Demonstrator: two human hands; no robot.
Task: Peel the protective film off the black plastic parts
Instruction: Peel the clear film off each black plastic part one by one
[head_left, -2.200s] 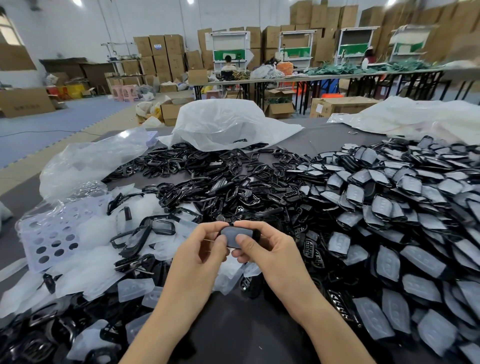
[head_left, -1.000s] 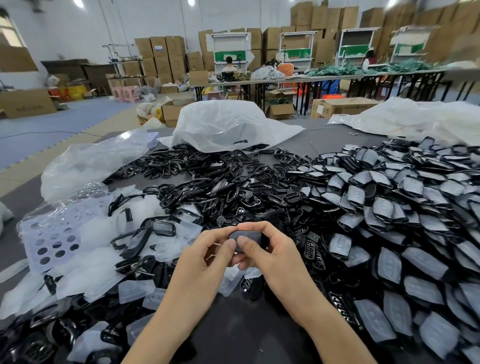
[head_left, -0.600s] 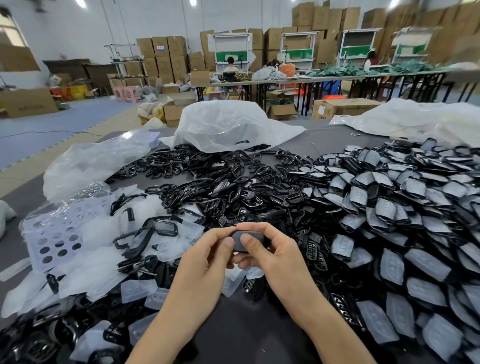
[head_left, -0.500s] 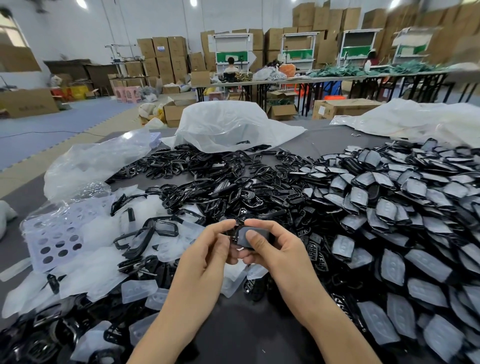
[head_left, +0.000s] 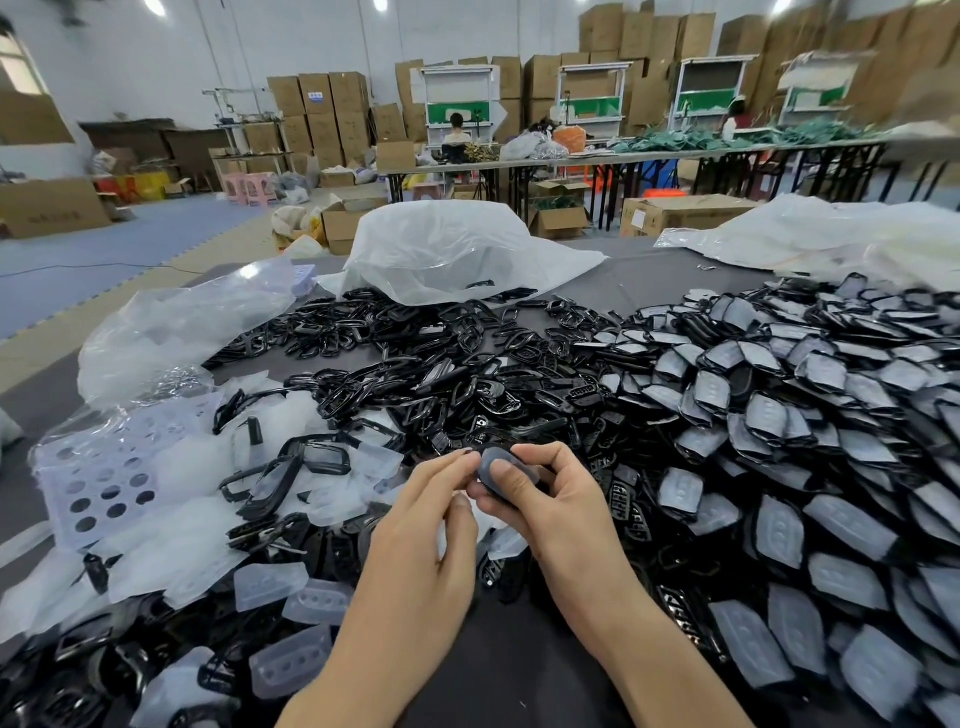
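Note:
My right hand (head_left: 550, 499) grips a small black plastic part (head_left: 492, 466) with a grey film face, thumb pressed on top of it. My left hand (head_left: 434, 512) meets it from the left, its fingertips pinching at the part's left edge. Both hands hover above the dark table (head_left: 519, 675) near its front middle. A big heap of film-covered black parts (head_left: 779, 415) fills the right side. Bare black parts (head_left: 415, 374) lie in the middle, and peeled clear films (head_left: 171, 540) lie at the left.
A lilac perforated tray (head_left: 98, 483) sits at the left under clear plastic bags (head_left: 182, 322). White plastic bags (head_left: 447, 254) lie at the table's far side. Beyond are cardboard boxes, long work tables and a seated person (head_left: 456, 132).
The part has tilted in my hands and my left fingers have shifted to its left edge. The hands have risen slightly.

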